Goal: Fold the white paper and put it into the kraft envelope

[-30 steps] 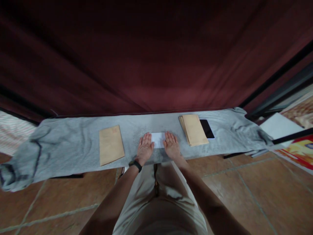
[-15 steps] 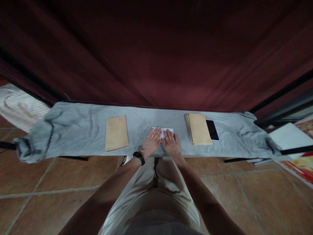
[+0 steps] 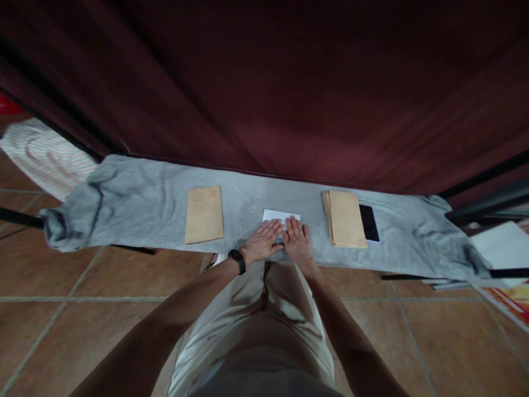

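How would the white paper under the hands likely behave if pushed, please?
The white paper looks thin and flat, so probably light and bendable. It might drag on the grey cloth, especially with the left hand and right hand atop it.

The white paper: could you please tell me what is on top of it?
The left hand and right hand rest on the white paper, covering much of its near part; any marks there cannot be seen.

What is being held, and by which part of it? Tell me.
Nothing looks gripped: the left hand and right hand lie flat over the near part of the paper.
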`<action>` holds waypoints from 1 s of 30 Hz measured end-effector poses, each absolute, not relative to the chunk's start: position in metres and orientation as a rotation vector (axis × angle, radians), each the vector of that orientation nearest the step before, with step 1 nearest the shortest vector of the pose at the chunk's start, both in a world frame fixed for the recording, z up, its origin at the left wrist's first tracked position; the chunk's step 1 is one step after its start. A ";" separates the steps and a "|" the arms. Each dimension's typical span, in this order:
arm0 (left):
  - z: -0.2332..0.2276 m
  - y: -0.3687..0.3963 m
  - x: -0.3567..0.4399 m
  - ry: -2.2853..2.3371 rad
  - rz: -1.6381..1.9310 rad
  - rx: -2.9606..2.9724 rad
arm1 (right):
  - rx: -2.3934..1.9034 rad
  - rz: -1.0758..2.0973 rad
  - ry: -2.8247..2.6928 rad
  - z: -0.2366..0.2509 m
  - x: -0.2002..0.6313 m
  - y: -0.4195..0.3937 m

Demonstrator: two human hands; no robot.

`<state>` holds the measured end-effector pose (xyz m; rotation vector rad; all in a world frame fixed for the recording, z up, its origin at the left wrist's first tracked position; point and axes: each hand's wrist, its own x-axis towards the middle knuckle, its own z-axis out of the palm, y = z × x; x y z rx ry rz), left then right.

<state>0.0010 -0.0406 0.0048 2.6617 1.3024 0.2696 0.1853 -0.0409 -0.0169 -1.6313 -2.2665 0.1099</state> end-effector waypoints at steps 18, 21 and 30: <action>0.013 -0.046 0.004 1.335 0.243 2.749 | -1.738 0.022 -2.198 -0.023 0.213 -0.043; 0.012 -0.046 0.005 1.355 0.242 2.758 | -1.778 0.056 -2.201 -0.021 0.220 -0.039; 0.005 -0.045 0.009 1.362 0.234 2.773 | -1.672 0.150 -2.267 -0.007 0.210 -0.001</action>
